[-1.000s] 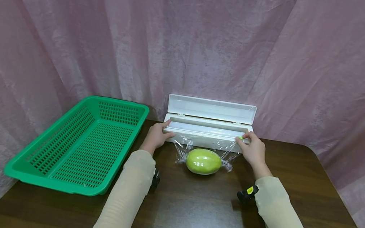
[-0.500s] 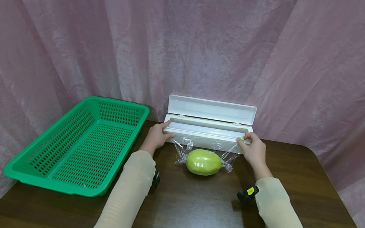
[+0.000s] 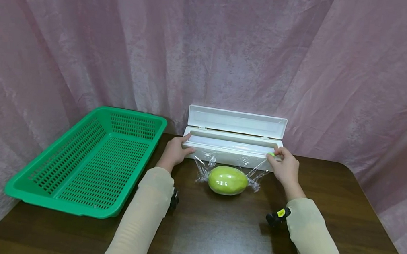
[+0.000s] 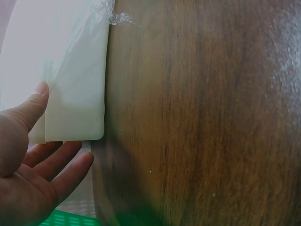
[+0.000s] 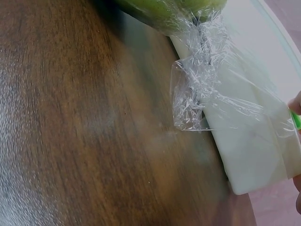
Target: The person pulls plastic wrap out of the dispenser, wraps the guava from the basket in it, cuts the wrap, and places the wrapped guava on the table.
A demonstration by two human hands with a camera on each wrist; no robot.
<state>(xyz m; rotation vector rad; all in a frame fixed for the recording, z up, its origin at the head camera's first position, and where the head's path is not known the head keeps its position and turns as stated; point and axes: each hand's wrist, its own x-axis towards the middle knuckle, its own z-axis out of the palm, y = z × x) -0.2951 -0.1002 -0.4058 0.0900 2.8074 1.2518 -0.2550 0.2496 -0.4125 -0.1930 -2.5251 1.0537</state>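
A white cling film dispenser box lies at the back of the table, its lid raised and the film roll showing inside. My left hand holds the box's left end, with the thumb on its front. At the right end, my right hand pinches a small bright green slider on the front rim. Clear film stretches from that rim to an oval yellow-green fruit, wrapped and bunched at both ends. Most of my right hand is outside its wrist view.
To the left stands a green plastic basket with slotted walls; nothing shows inside it. The brown wooden table extends in front of the fruit. A pink curtain hangs right behind the box.
My right hand and the green slider have shifted slightly rightward along the rim. The left hand, the box and the fruit keep nearly the same places.
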